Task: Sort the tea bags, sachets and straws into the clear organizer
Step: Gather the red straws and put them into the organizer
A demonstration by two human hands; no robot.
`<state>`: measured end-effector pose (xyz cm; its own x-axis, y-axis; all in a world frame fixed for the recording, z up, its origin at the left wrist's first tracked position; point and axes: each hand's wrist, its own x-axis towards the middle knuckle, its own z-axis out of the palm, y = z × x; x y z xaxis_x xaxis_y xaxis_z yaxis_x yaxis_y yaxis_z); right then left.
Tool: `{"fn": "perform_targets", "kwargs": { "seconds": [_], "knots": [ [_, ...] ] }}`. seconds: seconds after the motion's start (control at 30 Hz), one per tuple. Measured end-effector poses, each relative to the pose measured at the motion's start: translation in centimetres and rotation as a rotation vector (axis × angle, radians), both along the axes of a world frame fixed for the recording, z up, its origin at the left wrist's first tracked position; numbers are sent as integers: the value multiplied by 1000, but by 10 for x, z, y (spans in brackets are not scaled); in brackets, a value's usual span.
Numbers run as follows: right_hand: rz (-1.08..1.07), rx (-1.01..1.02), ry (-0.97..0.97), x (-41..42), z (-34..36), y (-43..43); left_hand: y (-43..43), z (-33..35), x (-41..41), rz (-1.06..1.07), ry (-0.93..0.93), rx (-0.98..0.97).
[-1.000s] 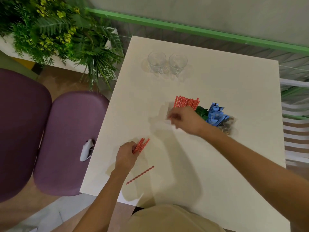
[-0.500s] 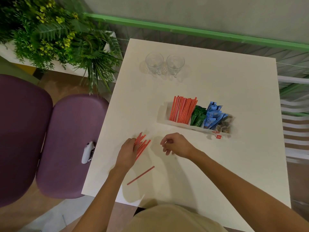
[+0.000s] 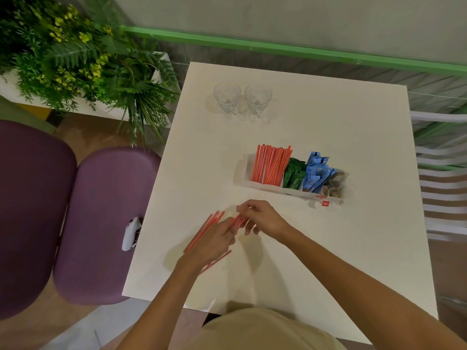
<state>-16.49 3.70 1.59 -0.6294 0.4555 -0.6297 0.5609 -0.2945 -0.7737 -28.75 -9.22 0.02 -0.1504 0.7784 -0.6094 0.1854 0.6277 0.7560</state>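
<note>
— While both hands work near the table's [image 3: 328,261] front edge, log for the head view: L hand [image 3: 214,238] grips the loose straws [image 3: 202,233] as a bundle, fingers curled round them. Bundle slanted; on the top or just over it, can't tell.
— R hand?
— R hand [image 3: 262,218] is just beside L and meets the same bundle at its upper ends. Thumb + forefinger look pinched on the red tips. Blurred there, so no. of tips unclear.
— Any strays?
— One single straw [image 3: 218,259] lies flat on the table, partly under L wrist, slanted like the bundle.
— Organizer?
— Clear organizer [image 3: 242,170] sits mid-table, beyond the hands, apart from them. Compartments L to R: sorted straws [image 3: 271,165] standing, leaning; green sachets [image 3: 294,173]; blue sachets [image 3: 316,173]; tea bags [image 3: 334,184] in the far-R one. Small red tag [image 3: 325,203] lies on the table just in front of the organizer's R end.
— Anything else?
— Left glass [image 3: 227,97] + right glass [image 3: 258,97] stand side by side near the far edge, well apart from the organizer. Purple seat [image 3: 106,223] is left of the table, w/ a white gadget [image 3: 130,233] on it by the table edge; type unclear. Leafy plant [image 3: 75,59] w/ yellow flowers stands further back on the left. Green rail [image 3: 278,48] runs behind the table.
</note>
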Motion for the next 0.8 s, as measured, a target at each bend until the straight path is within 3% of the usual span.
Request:
{"fn": "perform_targets", "kwargs": {
  "seconds": [0.2,0.37,0.67,0.8],
  "knots": [
    [-19,-64,69,24,-1,-10,0,8,9,-118,-7,-25],
    [-51,-138,140,39,4,-22,6,18,16,-296,101,-26],
    [-26,-81,210,50,5,-27,10,31,27,-359,85,4],
    [-54,-39,217,50,6,-25,12,37,32,-283,96,5]
  ]
}}
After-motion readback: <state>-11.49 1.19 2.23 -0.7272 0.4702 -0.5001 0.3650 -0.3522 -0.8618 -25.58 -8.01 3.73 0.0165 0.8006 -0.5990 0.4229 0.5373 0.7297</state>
